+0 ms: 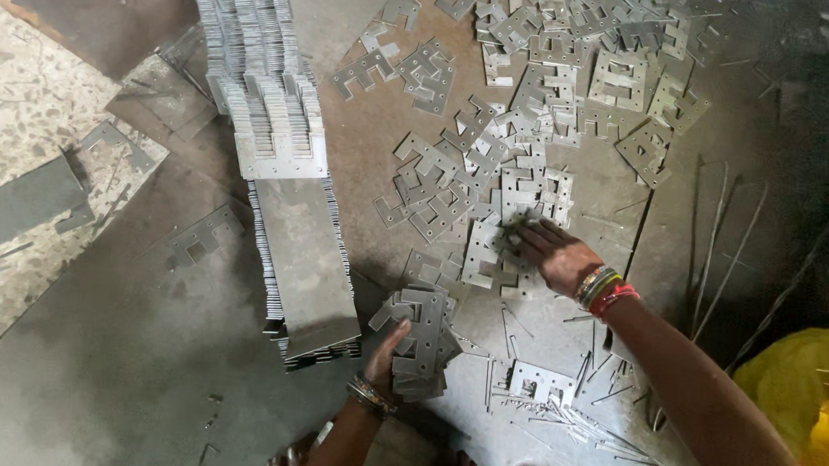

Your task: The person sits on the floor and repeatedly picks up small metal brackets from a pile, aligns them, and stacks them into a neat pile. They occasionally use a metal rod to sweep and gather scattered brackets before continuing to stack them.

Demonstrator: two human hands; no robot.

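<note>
My left hand (pixel 384 354) grips a thick bunch of flat grey metal stamped plates (pixel 420 342), held low near the bottom middle. My right hand (pixel 550 254) reaches out over a scatter of loose metal plates (pixel 474 184) on the floor, fingers spread and touching one plate (pixel 484 251). Both wrists wear bracelets. Farther back, more loose plates (pixel 585 53) lie spread in a wide heap.
A long, neatly stacked row of plates (pixel 278 131) runs from top centre down to the left of my left hand, topped by a flat sheet (pixel 305 256). Thin metal rods (pixel 716 249) lie at the right, a yellow bag (pixel 808 386) at bottom right, metal offcuts (pixel 19 203) at the left.
</note>
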